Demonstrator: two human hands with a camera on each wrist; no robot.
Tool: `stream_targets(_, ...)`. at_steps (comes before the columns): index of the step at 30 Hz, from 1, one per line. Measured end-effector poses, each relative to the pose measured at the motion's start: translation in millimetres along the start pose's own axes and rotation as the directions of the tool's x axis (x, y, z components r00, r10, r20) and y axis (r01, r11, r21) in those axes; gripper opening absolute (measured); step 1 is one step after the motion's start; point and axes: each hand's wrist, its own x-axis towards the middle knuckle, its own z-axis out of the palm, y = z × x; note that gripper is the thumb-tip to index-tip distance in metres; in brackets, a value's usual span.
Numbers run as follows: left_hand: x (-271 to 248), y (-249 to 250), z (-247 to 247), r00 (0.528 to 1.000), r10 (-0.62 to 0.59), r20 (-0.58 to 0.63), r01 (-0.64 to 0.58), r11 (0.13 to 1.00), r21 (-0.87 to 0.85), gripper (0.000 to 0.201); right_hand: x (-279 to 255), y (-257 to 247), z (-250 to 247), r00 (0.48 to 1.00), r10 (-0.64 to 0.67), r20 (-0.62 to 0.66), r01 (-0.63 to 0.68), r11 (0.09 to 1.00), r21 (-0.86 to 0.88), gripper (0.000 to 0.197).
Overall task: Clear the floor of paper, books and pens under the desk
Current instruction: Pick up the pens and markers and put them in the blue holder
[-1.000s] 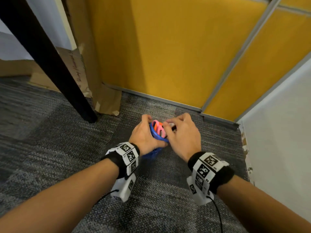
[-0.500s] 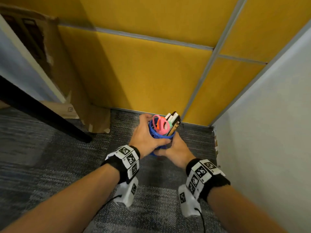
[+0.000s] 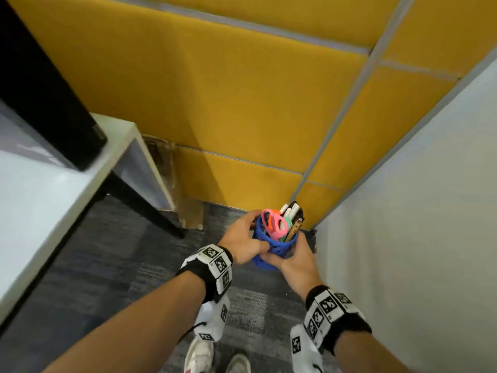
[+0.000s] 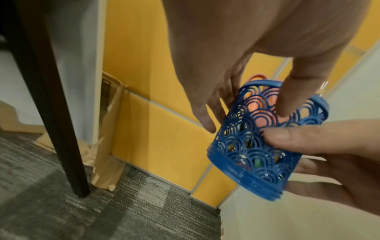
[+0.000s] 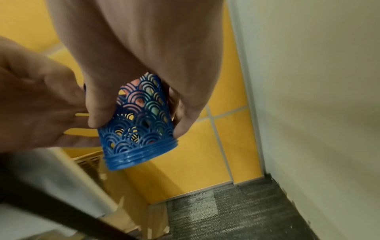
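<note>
A blue openwork pen holder point(image 3: 278, 247) point(image 4: 259, 139) point(image 5: 139, 123) is held in the air above the grey carpet, in the corner by the yellow partition. It carries pink scissors point(image 3: 274, 224), white markers point(image 3: 290, 211) and several pens. My left hand point(image 3: 242, 243) point(image 4: 236, 91) grips its left side, thumb on the lattice and fingers round the far side. My right hand point(image 3: 293, 262) point(image 5: 133, 104) holds the lower right side, thumb and fingers curled round the wall.
A white desk top point(image 3: 40, 205) with a dark monitor point(image 3: 45, 103) is at the left, its black leg point(image 4: 51, 100) standing on the carpet. Torn cardboard point(image 4: 107, 146) leans by the partition. A white wall point(image 3: 416, 211) closes the right side. Shoes point(image 3: 199, 356) show below.
Both hands have lifted the pen holder off the carpet and raised it; the right hand slid from the rim down to the holder's lower side. The view rose and now shows the desk top.
</note>
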Motion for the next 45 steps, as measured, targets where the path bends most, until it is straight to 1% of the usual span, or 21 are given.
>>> stream_targets(2, -38, 29, -19, 1.000, -0.016, 0.001, 0.016, 0.997, 0.070, 0.073, -29, -37, -6, 0.998, 0.004, 0.069, -0.001, 0.999, -0.043, 0.072)
stream_targets(4, -73, 53, -42, 1.000, -0.002, 0.002, 0.002, 0.990, 0.143, 0.071, -54, -75, -5, 0.989, -0.012, 0.144, 0.026, 0.995, -0.096, 0.066)
stream_targets(7, -111, 69, -81, 1.000, 0.013, 0.009, -0.014, 0.972, 0.236, 0.070, -76, -119, 11, 0.973, -0.068, 0.219, 0.109, 0.977, -0.183, 0.060)
stream_targets(9, -132, 70, -112, 1.000, 0.008, 0.014, -0.012, 0.959, 0.283, 0.063, -84, -135, 30, 0.962, -0.087, 0.259, 0.150, 0.960, -0.237, 0.068)
stream_targets(11, -150, 68, -145, 1.000, -0.007, -0.001, 0.007, 0.957, 0.289, 0.059, -92, -147, 54, 0.955, -0.111, 0.274, 0.187, 0.945, -0.268, 0.077)
stream_targets(13, -167, 60, -177, 1.000, 0.002, -0.021, 0.004, 0.954, 0.301, 0.060, -102, -162, 82, 0.956, -0.135, 0.259, 0.207, 0.940, -0.272, 0.077)
stream_targets(17, -204, 41, -241, 0.999, 0.029, -0.033, -0.019, 0.962, 0.272, 0.068, -124, -190, 150, 0.961, -0.150, 0.233, 0.218, 0.929, -0.300, 0.079)
stream_targets(21, -245, 11, -296, 0.996, 0.058, -0.062, -0.042, 0.974, 0.223, 0.064, -160, -213, 226, 0.977, -0.137, 0.163, 0.182, 0.934, -0.306, 0.076)
stream_targets(23, -270, -4, -318, 0.993, 0.062, -0.102, -0.043, 0.983, 0.177, 0.058, -181, -224, 263, 0.983, -0.135, 0.128, 0.168, 0.939, -0.301, 0.074)
stream_targets(26, -303, -24, -342, 0.986, 0.016, -0.166, 0.003, 0.993, 0.117, 0.056, -208, -237, 309, 0.990, -0.112, 0.089, 0.135, 0.938, -0.320, 0.075)
stream_targets(28, -313, -36, -355, 0.984, 0.012, -0.179, 0.007, 0.995, 0.104, 0.058, -219, -240, 331, 0.991, -0.121, 0.054, 0.132, 0.934, -0.333, 0.084)
stream_targets(30, -316, -40, -367, 0.983, 0.010, -0.182, 0.006, 0.996, 0.089, 0.055, -225, -246, 346, 0.992, -0.126, 0.023, 0.126, 0.925, -0.357, 0.091)
stream_targets(32, -315, -39, -377, 0.984, -0.010, -0.180, 0.024, 0.997, 0.071, 0.051, -225, -254, 356, 0.992, -0.124, 0.016, 0.121, 0.914, -0.388, 0.093)
stream_targets(34, -311, -38, -387, 0.983, -0.027, -0.180, 0.040, 0.997, 0.069, 0.050, -220, -263, 365, 0.993, -0.120, 0.021, 0.119, 0.924, -0.362, 0.094)
stream_targets(36, -306, -42, -398, 0.983, -0.028, -0.184, 0.044, 0.996, 0.080, 0.052, -216, -267, 373, 0.994, -0.101, 0.039, 0.108, 0.937, -0.332, 0.090)
stream_targets(39, -298, -51, -407, 0.987, -0.033, -0.160, 0.052, 0.992, 0.112, 0.054, -217, -265, 380, 0.993, -0.107, 0.047, 0.116, 0.959, -0.260, 0.074)
stream_targets(41, -299, -46, -409, 0.987, -0.054, -0.152, 0.072, 0.991, 0.114, 0.052, -221, -267, 378, 0.992, -0.112, 0.062, 0.123, 0.966, -0.228, 0.067)
stream_targets(43, -297, -41, -411, 0.979, -0.071, -0.190, 0.090, 0.992, 0.091, 0.048, -222, -268, 376, 0.992, -0.083, 0.097, 0.103, 0.969, -0.224, 0.069)
stream_targets(44, -298, -38, -412, 0.968, -0.088, -0.237, 0.105, 0.993, 0.059, 0.045, -221, -266, 377, 0.993, -0.049, 0.108, 0.075, 0.964, -0.254, 0.074)
stream_targets(45, -297, -37, -413, 0.950, -0.091, -0.299, 0.110, 0.993, 0.049, 0.041, -220, -262, 377, 0.996, -0.008, 0.092, 0.033, 0.961, -0.276, 0.080)
